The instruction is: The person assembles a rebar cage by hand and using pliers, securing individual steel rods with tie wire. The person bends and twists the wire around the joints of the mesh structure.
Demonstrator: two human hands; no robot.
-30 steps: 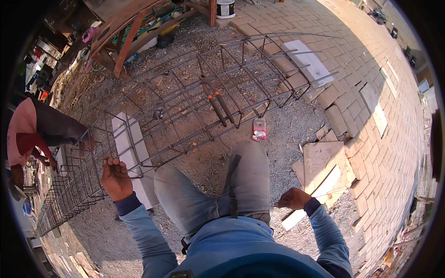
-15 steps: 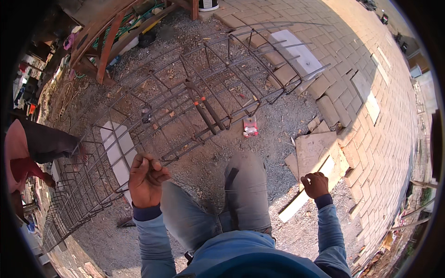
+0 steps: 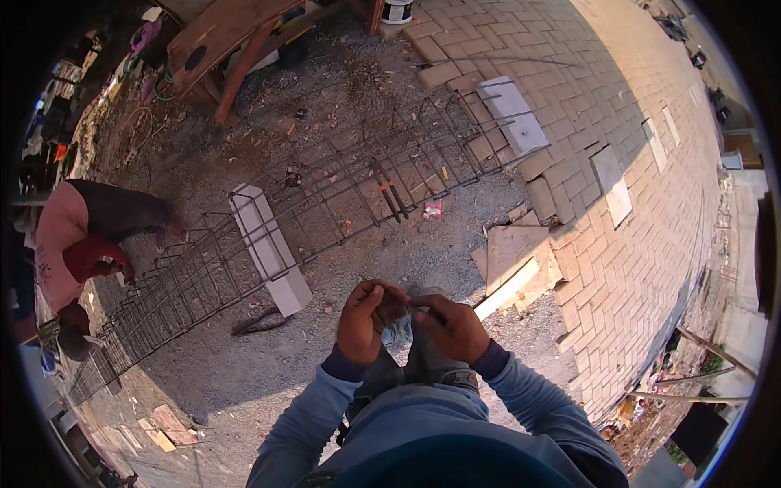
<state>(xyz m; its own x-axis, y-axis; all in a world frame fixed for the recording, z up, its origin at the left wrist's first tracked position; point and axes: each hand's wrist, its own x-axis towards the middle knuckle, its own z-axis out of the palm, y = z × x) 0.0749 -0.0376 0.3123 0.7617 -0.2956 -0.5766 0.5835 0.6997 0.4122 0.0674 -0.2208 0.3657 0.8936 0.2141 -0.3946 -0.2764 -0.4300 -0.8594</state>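
Observation:
My left hand (image 3: 362, 321) and my right hand (image 3: 452, 328) are raised close together in front of my body, fingers curled in. The fingertips nearly meet; whatever they pinch, if anything, is too small to make out. Beyond them a long steel rebar cage (image 3: 340, 239) runs from lower left to upper right, resting on two pale blocks, a near one (image 3: 286, 285) and a far one (image 3: 511, 122). A long-handled cutting tool (image 3: 390, 193) with dark handles and orange bands lies on the cage, apart from both hands.
At the left a co-worker in a pink shirt (image 3: 63, 236) bends over the cage. A wooden bench (image 3: 213, 49) stands at the back left. A red-and-white packet (image 3: 433, 210) lies on the gravel. Broken slabs (image 3: 517, 252) border the brick paving (image 3: 626, 268) at right. A dark curved object (image 3: 262, 323) lies near the block.
My hands have come together from wide apart, the right moving left and the left moving right. My view has risen and shifted, and my legs look straighter. The co-worker leans lower over the cage.

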